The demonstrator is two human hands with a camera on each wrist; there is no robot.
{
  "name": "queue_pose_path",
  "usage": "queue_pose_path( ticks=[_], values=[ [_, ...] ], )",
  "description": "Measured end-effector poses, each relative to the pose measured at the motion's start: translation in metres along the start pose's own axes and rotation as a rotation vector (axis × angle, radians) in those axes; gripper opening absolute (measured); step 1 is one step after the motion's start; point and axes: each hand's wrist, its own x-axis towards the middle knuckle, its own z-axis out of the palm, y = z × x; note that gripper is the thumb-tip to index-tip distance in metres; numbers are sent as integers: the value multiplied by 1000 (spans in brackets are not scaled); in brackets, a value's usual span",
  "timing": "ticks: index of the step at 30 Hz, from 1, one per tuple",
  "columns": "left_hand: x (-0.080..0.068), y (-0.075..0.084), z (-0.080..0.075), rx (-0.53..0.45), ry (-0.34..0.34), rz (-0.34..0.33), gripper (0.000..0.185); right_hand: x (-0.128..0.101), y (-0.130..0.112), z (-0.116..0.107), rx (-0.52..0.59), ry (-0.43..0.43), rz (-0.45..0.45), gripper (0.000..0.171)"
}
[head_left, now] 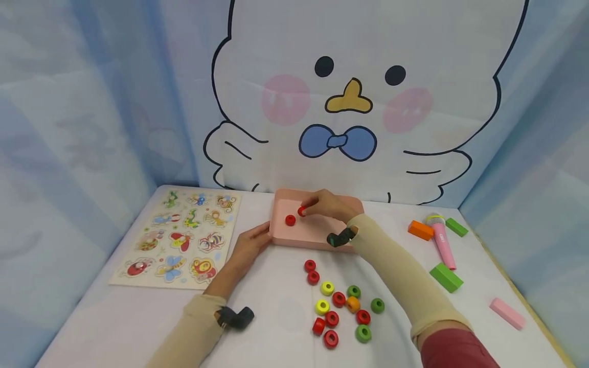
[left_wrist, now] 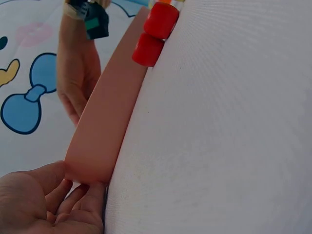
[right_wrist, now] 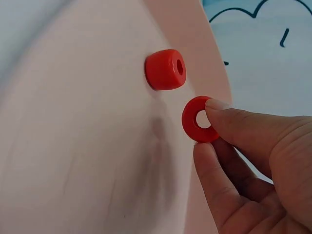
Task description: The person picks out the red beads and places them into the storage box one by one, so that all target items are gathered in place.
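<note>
Right hand [head_left: 329, 204] pinches a red bead [right_wrist: 200, 119] over the pink tray [head_left: 313, 235], hole facing sideways; left hand [head_left: 248, 245], fingers relaxed, steadies the tray's corner.

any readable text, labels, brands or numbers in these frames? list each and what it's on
None legible in any view.
Pink toy microphone: a small mark on its handle, too small and blurred to read.
Puzzle board: insect pictures only, no lettering that can be made out.
Backdrop: a cartoon chick drawing, no words.
Pink tray, the red bead pinched by the right hand, loose beads and blocks: plain.
</note>
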Motion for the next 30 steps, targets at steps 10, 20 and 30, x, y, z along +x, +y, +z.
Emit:
queue_pose_path(
  ticks=[10, 20, 30],
  values=[
    [0, 2, 13, 31, -17, 13, 45, 12, 9, -8, 47, 39, 148, 22],
    [2, 1, 10, 20, -4, -8, 45, 20, 7, -6, 41, 11, 150, 25],
    [-1, 2, 1, 12, 23, -34, 46, 12, 13, 1, 74, 38, 89, 40]
  ],
)
